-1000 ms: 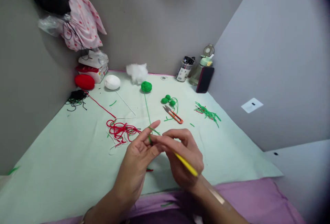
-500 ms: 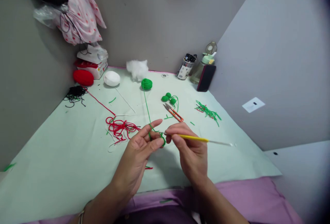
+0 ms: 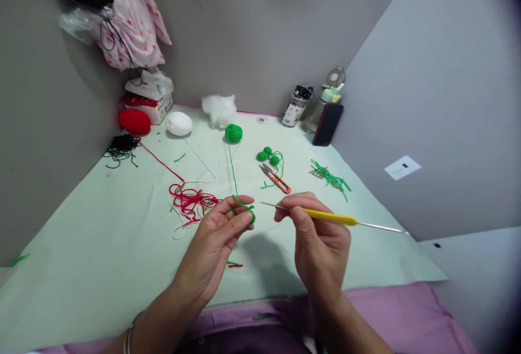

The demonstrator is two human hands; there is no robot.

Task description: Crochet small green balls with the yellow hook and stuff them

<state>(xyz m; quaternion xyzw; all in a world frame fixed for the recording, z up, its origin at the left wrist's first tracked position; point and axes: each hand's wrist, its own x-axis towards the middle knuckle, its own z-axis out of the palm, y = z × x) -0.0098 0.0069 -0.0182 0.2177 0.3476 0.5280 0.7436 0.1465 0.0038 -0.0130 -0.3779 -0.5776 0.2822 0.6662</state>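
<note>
My left hand (image 3: 215, 240) is raised over the pale green table cloth (image 3: 101, 245), its thumb and fingers pinched on a small loop of green yarn (image 3: 247, 210). The strand runs back across the cloth to a green yarn ball (image 3: 233, 133). My right hand (image 3: 321, 240) grips a crochet hook by its yellow handle (image 3: 329, 216). The hook's metal tip (image 3: 262, 203) points left and hangs a little way clear of the green loop.
Orange snips (image 3: 277, 178) and small green crocheted balls (image 3: 266, 155) lie beyond my hands. A red yarn tangle (image 3: 191, 202), red ball (image 3: 134, 121), white ball (image 3: 179, 123), black yarn (image 3: 121, 147), stuffing (image 3: 220, 107), green scraps (image 3: 329, 178), a jar (image 3: 296, 105), bottle (image 3: 325, 99) and phone (image 3: 329, 124) sit around.
My right hand has swung the hook from pointing down to lying level, then drawn it right, out of the green loop. My left hand stays pinched on the yarn.
</note>
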